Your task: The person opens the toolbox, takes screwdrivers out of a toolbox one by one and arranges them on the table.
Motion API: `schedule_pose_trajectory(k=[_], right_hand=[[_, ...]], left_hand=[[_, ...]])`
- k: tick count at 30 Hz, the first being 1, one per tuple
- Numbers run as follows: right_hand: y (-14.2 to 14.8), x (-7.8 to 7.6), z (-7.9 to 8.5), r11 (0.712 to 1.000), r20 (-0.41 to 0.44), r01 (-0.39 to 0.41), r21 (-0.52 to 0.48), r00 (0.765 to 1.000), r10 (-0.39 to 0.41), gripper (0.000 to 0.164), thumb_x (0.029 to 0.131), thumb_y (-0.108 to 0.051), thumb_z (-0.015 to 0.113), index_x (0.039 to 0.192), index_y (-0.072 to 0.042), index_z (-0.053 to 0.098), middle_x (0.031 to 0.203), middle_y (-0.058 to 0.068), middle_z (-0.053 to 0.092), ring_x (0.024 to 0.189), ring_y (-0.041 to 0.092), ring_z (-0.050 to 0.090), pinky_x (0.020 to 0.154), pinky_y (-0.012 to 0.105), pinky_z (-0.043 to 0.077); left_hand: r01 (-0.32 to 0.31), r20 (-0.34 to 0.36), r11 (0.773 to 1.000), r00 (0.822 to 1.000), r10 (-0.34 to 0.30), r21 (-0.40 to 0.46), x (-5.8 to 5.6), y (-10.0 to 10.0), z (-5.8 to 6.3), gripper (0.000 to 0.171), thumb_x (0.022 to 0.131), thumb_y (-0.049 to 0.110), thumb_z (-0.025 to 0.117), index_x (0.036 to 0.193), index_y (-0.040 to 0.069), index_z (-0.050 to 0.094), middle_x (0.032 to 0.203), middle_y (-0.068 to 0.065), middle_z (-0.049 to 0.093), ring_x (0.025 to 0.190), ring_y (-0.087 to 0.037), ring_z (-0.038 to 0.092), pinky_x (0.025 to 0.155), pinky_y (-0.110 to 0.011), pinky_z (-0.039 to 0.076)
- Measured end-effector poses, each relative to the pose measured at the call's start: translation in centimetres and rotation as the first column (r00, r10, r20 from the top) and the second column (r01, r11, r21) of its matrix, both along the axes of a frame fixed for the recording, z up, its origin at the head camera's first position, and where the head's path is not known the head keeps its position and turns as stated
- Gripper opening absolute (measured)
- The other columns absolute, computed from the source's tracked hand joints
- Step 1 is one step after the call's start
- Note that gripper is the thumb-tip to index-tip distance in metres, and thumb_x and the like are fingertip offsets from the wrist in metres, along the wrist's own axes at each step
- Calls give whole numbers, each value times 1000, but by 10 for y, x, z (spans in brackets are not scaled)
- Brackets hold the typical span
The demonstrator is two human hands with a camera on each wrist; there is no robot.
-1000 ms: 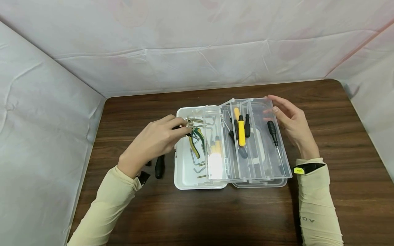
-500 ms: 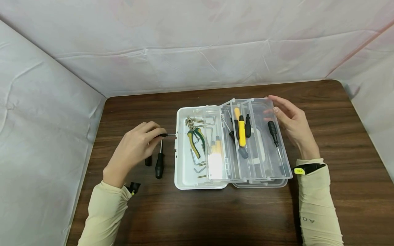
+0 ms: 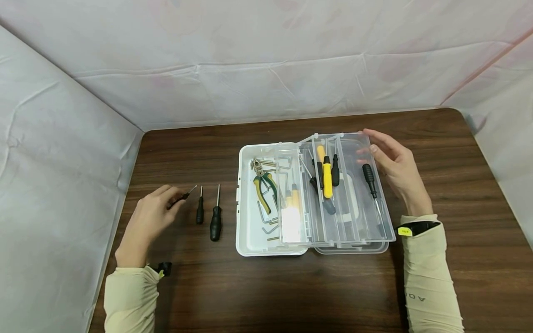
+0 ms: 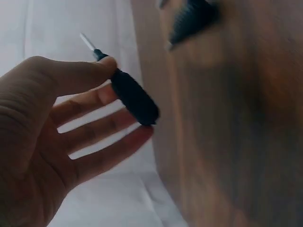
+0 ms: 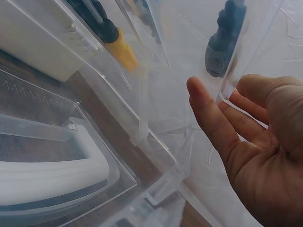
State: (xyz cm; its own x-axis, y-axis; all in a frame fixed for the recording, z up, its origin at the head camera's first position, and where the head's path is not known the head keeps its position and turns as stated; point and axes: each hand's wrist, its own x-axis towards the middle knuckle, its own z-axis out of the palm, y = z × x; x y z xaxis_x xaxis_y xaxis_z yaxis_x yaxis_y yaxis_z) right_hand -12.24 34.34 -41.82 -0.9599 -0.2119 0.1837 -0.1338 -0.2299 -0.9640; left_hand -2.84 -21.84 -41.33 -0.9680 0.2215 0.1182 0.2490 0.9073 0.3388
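My left hand [image 3: 151, 217] pinches a small black screwdriver [image 4: 135, 97] between thumb and fingers, its metal tip pointing away from the palm. It is over the table's left side, beside a short black screwdriver [image 3: 200, 210] and a longer black one [image 3: 215, 224] lying parallel. My right hand [image 3: 397, 169] holds the outer edge of a clear divided tray [image 3: 350, 231], thumb on one side and fingers on the other. In that tray lie a yellow screwdriver [image 3: 327, 178], a black screwdriver [image 3: 368, 175] at the right and several others.
The tray is hinged out from a white toolbox base [image 3: 250, 240], partly overlapping it. Pliers [image 3: 264, 185] with green and yellow handles and several hex keys [image 3: 269, 230] lie in the base. A clear lid with a white handle [image 5: 90, 165] is beneath the tray. Pale cloth walls surround the table.
My left hand has moved from over the white base leftward and down to the table's left side, carrying the small screwdriver. The right hand and toolbox have stayed put.
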Motion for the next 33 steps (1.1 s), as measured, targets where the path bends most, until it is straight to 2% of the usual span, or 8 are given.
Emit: schedule_pose_trajectory(k=[2, 5, 9, 16, 26, 33], right_hand=[[0, 0, 0, 1000, 2, -2, -7, 1000, 2, 44, 105, 7, 50, 149, 7, 50, 144, 10, 64, 102, 16, 74, 85, 31, 64], [0, 0, 1, 1000, 0, -8, -20, 1000, 8, 44, 105, 8, 49, 149, 8, 50, 144, 11, 63, 102, 17, 74, 85, 32, 64], [1, 0, 1, 999, 1, -12, -30, 1000, 12, 44, 105, 8, 49, 149, 8, 49, 145, 11, 63, 101, 17, 74, 85, 32, 64], [1, 1, 1, 1000, -3, -7, -16, 1000, 7, 44, 105, 8, 49, 149, 8, 50, 144, 11, 63, 100, 16, 74, 86, 32, 64], [0, 1, 1, 1000, 7, -10, -25, 1000, 10, 44, 105, 8, 50, 149, 8, 50, 144, 11, 63, 100, 16, 75, 85, 32, 64], [1, 1, 1, 1000, 11, -3, -9, 1000, 3, 44, 105, 7, 51, 149, 7, 50, 145, 10, 63, 99, 16, 75, 84, 31, 64]], left_hand=[[-30, 64, 999, 997, 31, -16, 4, -7, -5, 16, 92, 7, 77, 107, 7, 73, 96, -10, 71, 71, -25, 68, 57, -41, 53], [-62, 168, 997, 983, 71, -56, 8, -17, -13, 16, 95, 10, 75, 110, 5, 71, 102, -16, 73, 76, -34, 70, 62, -50, 56], [-82, 247, 992, 963, 104, -97, 11, -27, -23, 16, 97, 13, 72, 110, 3, 71, 104, -19, 73, 84, -39, 71, 70, -58, 55], [-99, 241, 990, 963, 121, -101, 12, -31, -30, 13, 95, 11, 75, 105, 4, 72, 94, -15, 72, 77, -34, 68, 66, -56, 53], [-117, 248, 986, 958, 144, -121, 11, -28, -29, 12, 93, 10, 76, 100, 3, 71, 81, -9, 66, 68, -26, 62, 63, -53, 51], [-130, 279, 984, 947, 161, -124, 9, -25, -28, 15, 92, 10, 77, 102, 1, 69, 78, -9, 65, 67, -23, 59, 61, -48, 49]])
